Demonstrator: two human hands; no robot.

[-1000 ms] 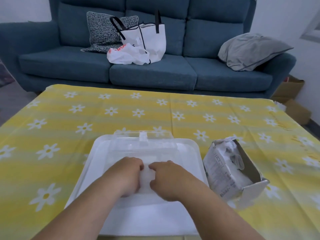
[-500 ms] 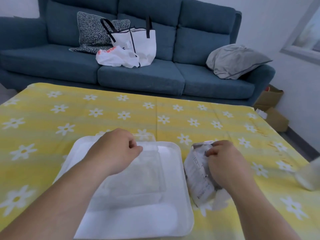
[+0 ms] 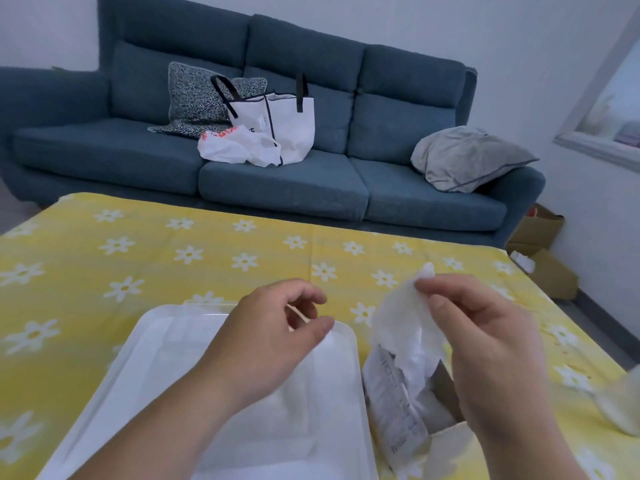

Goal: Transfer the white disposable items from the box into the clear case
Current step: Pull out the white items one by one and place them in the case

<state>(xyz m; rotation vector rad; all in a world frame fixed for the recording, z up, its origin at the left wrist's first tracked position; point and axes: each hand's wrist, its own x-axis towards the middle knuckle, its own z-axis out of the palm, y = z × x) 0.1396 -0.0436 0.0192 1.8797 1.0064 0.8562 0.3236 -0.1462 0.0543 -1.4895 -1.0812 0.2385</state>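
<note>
A thin white disposable item (image 3: 403,323) hangs from my right hand (image 3: 485,341), pinched at its top corner above the open printed box (image 3: 401,403). The box stands on the table just right of the clear case (image 3: 166,358), which sits on a white tray or lid. My left hand (image 3: 273,337) hovers over the case with fingers loosely curled apart, holding nothing. More white material shows inside the box mouth.
The table carries a yellow cloth with white daisies (image 3: 173,258). A blurred pale object (image 3: 620,407) lies at the right edge. Behind the table is a blue sofa (image 3: 277,188) with bags and cushions. Cardboard boxes (image 3: 540,258) sit on the floor at right.
Both hands were pressing in the case; my right hand then went to the box and has now lifted a white item out of it. My left hand rose above the case.
</note>
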